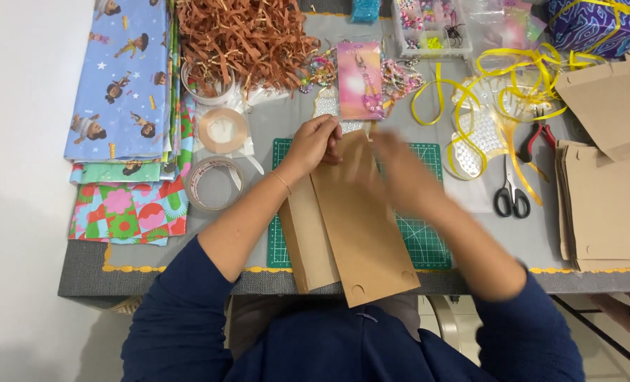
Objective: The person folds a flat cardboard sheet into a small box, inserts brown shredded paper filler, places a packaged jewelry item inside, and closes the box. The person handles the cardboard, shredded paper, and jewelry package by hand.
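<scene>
Kraft-paper box blank [361, 226] (flat and folded, with a second brown piece under its left side) lies slanted across the green cutting mat [428, 240], its top end pinched between the fingers of the left hand [316, 141]. Right hand [400, 170] hovers over that same top end, too blurred to tell whether it grips anything. Beyond the mat, a clear compartment tray [428, 28] holds coloured beads, and scissors [511, 194] lie right of the mat.
</scene>
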